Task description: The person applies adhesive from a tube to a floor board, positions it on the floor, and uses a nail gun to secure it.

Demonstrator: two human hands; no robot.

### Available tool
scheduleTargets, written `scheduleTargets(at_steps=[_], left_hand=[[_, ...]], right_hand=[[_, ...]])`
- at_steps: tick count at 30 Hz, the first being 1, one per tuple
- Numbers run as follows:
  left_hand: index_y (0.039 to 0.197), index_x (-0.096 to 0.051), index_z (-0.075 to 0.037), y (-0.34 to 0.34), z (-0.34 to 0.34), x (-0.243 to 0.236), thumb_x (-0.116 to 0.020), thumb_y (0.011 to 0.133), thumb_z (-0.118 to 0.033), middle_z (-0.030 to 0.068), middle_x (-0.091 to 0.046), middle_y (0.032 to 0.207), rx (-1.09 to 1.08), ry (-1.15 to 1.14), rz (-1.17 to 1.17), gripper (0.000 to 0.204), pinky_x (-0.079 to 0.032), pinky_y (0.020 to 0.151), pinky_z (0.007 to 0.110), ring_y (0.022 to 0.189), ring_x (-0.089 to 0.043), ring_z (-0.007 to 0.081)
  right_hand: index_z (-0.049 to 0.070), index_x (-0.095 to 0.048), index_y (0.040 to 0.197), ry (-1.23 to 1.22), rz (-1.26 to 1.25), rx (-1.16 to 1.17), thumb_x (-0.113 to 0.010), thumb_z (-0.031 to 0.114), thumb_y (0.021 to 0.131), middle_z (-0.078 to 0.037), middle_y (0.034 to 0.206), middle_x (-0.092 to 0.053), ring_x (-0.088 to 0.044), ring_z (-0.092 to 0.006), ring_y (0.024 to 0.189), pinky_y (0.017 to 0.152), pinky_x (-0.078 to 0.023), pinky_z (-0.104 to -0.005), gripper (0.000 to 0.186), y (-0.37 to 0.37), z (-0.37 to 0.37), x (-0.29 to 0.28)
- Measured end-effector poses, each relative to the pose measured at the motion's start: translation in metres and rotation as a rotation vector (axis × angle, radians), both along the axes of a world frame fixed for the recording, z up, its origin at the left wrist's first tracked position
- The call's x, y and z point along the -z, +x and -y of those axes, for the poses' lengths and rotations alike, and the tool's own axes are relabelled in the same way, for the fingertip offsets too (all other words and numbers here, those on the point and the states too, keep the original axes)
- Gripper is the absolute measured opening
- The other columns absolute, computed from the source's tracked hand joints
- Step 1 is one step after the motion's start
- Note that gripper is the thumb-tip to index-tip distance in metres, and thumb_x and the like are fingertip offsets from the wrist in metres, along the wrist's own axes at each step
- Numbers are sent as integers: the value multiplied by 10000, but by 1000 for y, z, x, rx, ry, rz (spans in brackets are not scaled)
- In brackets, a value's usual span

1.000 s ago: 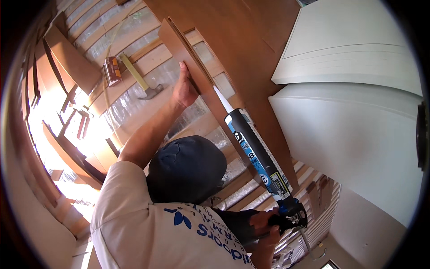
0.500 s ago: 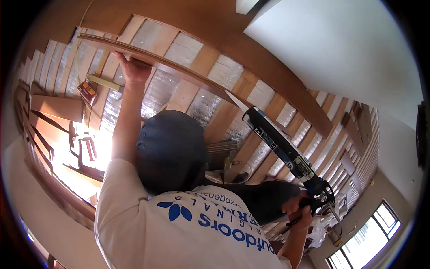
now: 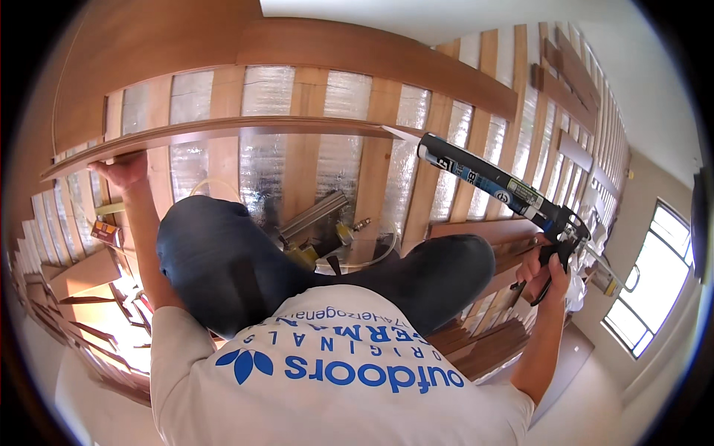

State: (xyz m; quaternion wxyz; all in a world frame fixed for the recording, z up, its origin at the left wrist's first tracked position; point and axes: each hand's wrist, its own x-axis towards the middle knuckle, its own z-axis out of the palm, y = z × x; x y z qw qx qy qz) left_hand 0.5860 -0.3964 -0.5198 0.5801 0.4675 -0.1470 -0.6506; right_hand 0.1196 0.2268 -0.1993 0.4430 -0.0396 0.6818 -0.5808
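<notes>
A long, narrow brown floorboard (image 3: pixel 245 126) stretches on edge above the battens, its edge facing up. My left hand (image 3: pixel 123 171) holds it near its left end, thumb and fingers against its near side. In my right hand (image 3: pixel 547 269) is the handle of a black caulking gun (image 3: pixel 547 215), with fingers wrapped round the grip and trigger. A dark, printed sealant cartridge (image 3: pixel 476 178) sits in it, pointing up and left. Its white nozzle (image 3: pixel 401 134) is at the floorboard's right end; I cannot tell whether it touches.
Laid brown boards (image 3: pixel 357 56) lie beyond the floorboard. Wooden battens (image 3: pixel 303 126) run over silver foil (image 3: pixel 260 167). A nail gun (image 3: pixel 323 241) with a hose lies between my knees. A small box (image 3: pixel 105 233) is at left, loose planks (image 3: pixel 491 346) at right.
The view has turned, so the floorboard now runs nearly level instead of sloping down to the right. Both hands keep their holds, and the nozzle stays by the board's right end.
</notes>
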Motion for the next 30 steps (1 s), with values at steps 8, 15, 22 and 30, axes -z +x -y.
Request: scheduleTargets(at_steps=[8, 15, 22, 30], left_hand=[[1384, -628, -275, -13, -8, -28, -508, 748, -946, -18, -610, 1426, -28, -23, 107, 933, -372, 1147, 557, 1325, -544, 258], [1316, -686, -293, 4, 4, -9, -528, 679, -975, -35, -671, 1348, -32, -40, 84, 946, -389, 1117, 610, 1272, -591, 275], [1291, -708, -313, 4, 4, -7, -528, 677, -977, -39, -701, 1306, -18, -56, 84, 922, -406, 1103, 611, 1222, -631, 275], [1232, -743, -310, 20, 14, 0, -545, 643, -985, -24, -730, 1249, 25, -63, 8, 917, -403, 1112, 611, 1172, -662, 284]], right_hand=[[1, -474, 1462, 21, 24, 8, -619, 393, 1019, -56, 789, -548, -546, -207, 687, 649, -507, -405, 610, -22, -26, 7], [1, -471, 1470, 31, 14, 25, -608, 396, 1030, -47, 796, -553, -533, -199, 691, 657, -503, -392, 607, -29, -36, 6], [-2, -457, 1493, 45, 17, 17, -599, 387, 1036, -46, 811, -555, -519, -192, 696, 691, -493, -395, 616, -40, -47, 2], [-12, -490, 1435, 72, -25, 24, -625, 389, 1023, -54, 819, -560, -539, -199, 712, 696, -495, -392, 590, -40, -44, 0]])
